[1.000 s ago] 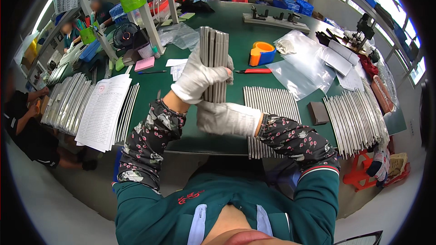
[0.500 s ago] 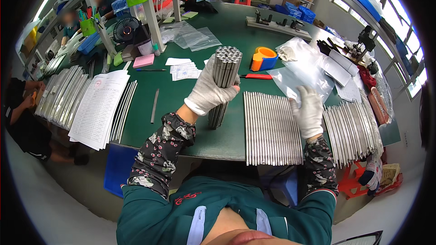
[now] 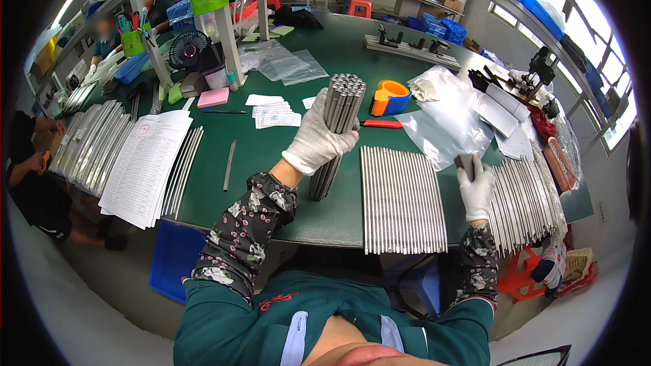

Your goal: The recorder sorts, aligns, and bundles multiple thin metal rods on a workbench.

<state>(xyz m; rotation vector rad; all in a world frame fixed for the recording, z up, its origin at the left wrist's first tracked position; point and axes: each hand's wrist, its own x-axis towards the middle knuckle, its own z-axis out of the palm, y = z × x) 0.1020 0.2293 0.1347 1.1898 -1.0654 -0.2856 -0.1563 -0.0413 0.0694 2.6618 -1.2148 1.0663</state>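
Observation:
My left hand (image 3: pixel 313 144), in a white glove, is wrapped round an upright bundle of thin metal rods (image 3: pixel 342 105). The bundle leans slightly, its upper ends bunched together above my fingers. My right hand (image 3: pixel 477 191), also gloved, grips a small dark grey block (image 3: pixel 464 162) between thumb and fingers. It is over the gap between a flat row of metal rods (image 3: pixel 403 200), laid side by side, and a second group of rods (image 3: pixel 522 205) on the right.
An orange and blue tape dispenser (image 3: pixel 391 98) and a red-handled tool (image 3: pixel 381 124) lie beyond the rods. Clear plastic bags (image 3: pixel 447 132) are spread behind my right hand. Printed sheets (image 3: pixel 146 163) cover rods at left. A single thin strip (image 3: pixel 230 165) lies on the green table (image 3: pixel 271 203).
My right hand has left the right edge of the flat rod row and moved right, with the dark block now visible in it. My left hand still holds the bundle, shifted slightly.

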